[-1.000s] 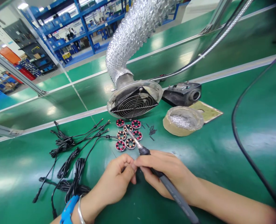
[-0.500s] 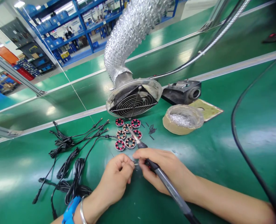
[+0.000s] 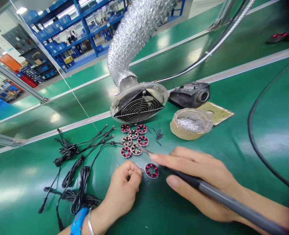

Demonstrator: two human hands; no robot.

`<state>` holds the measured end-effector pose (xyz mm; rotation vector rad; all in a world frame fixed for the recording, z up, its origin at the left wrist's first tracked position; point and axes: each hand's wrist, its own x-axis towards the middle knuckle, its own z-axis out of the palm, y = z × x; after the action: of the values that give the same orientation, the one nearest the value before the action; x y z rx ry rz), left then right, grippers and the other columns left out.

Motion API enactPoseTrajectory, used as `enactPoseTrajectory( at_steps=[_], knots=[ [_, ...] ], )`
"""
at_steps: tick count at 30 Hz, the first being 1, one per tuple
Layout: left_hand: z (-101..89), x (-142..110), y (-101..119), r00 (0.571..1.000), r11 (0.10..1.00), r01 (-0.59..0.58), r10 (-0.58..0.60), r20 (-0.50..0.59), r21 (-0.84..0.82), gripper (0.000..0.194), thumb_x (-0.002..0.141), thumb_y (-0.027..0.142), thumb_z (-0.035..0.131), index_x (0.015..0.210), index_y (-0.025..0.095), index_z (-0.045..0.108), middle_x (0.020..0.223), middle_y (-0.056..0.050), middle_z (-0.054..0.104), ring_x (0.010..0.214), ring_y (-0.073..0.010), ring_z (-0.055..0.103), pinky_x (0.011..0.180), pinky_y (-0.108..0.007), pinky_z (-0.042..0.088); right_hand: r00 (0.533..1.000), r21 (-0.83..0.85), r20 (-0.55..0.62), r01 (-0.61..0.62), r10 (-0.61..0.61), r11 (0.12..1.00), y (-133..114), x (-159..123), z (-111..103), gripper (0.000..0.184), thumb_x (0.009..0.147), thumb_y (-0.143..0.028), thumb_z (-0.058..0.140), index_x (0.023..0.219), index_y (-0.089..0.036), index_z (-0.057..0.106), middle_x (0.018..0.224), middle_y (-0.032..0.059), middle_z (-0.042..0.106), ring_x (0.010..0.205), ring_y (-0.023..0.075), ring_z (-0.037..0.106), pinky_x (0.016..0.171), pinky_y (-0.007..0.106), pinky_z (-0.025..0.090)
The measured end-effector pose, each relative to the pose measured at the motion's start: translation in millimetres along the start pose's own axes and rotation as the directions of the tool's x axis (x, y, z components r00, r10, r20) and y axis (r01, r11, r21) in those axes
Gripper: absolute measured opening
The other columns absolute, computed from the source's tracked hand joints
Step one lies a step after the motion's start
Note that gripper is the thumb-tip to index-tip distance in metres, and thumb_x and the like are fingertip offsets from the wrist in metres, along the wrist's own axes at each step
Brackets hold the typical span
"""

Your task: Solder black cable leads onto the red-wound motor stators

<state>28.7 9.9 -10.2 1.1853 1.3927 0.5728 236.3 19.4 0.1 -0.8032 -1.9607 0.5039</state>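
Note:
My left hand (image 3: 125,184) is closed in a pinch, with a thin wire end (image 3: 142,170) poking out at the fingertips. Just right of them lies a round coil ring with red windings (image 3: 151,170) on the green bench top; whether the wire joins it I cannot tell. A soldering iron (image 3: 215,192) is gripped in my right hand (image 3: 200,182), its metal tip aimed left above the bench. Beyond the hands sit several more coil rings (image 3: 136,149), some red and some copper-coloured, in a cluster.
Coiled black cables (image 3: 81,189) spread over the left side. A round fume extractor (image 3: 139,106) on a silver duct (image 3: 129,42) hangs behind the rings. Short black tube pieces (image 3: 159,134), a tape-covered bowl (image 3: 190,130) and a black iron holder (image 3: 192,94) lie to the right.
My right hand has drawn away to the right with the soldering iron, uncovering the red coil ring by my left fingertips. My left hand stays pinched in nearly the same place.

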Motion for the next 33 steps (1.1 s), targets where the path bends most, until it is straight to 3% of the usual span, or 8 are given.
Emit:
enactPoseTrajectory(
  at_steps=[4,11,24,33],
  knots=[
    [0.2,0.3,2.1,1.000,1.000,0.013,-0.013,-0.008,0.010,0.024,0.086,0.038,0.050,0.072,0.020,0.046,0.051,0.009,0.040,0.047,-0.0077,0.030,0.046,-0.020,0.022,0.998,0.083,0.027,-0.056,0.054,0.995,-5.2,-3.0,-10.5,0.028,0.084,-0.014,0.051,0.108,-0.025,0.061,0.059,-0.0017,0.054,0.046,0.0152,0.050,0.046,0.030,0.040],
    [0.0,-1.2,0.4,1.000,0.999,0.017,-0.017,-0.002,0.031,0.025,0.087,0.039,0.052,0.072,0.020,0.046,0.051,0.008,0.041,0.047,-0.0079,0.030,0.046,-0.020,0.022,0.995,0.191,0.029,-0.095,0.091,0.977,-3.5,-3.8,-4.4,0.023,0.077,-0.009,0.049,0.093,-0.024,0.057,0.061,-0.0018,0.053,0.047,0.0147,0.045,0.047,0.029,0.036],
    [-0.2,1.5,0.3,1.000,0.999,0.009,-0.009,0.009,0.045,0.028,0.090,0.041,0.050,0.073,0.020,0.046,0.052,0.008,0.039,0.047,-0.0078,0.030,0.046,-0.020,0.022,0.997,0.200,0.049,-0.076,0.067,0.977,-3.8,-3.0,-2.6,0.026,0.076,-0.009,0.048,0.094,-0.024,0.059,0.058,-0.0028,0.050,0.046,0.0151,0.045,0.046,0.029,0.034],
    [-0.1,-0.8,0.3,1.000,0.999,0.003,-0.004,0.019,0.053,0.027,0.090,0.040,0.049,0.073,0.020,0.046,0.053,0.008,0.040,0.048,-0.0081,0.030,0.046,-0.020,0.023,0.997,0.170,-0.012,-0.074,0.078,0.983,-6.7,-5.5,-5.8,0.028,0.078,-0.010,0.049,0.100,-0.025,0.058,0.059,-0.0015,0.051,0.047,0.0158,0.045,0.047,0.031,0.036]
  ],
)
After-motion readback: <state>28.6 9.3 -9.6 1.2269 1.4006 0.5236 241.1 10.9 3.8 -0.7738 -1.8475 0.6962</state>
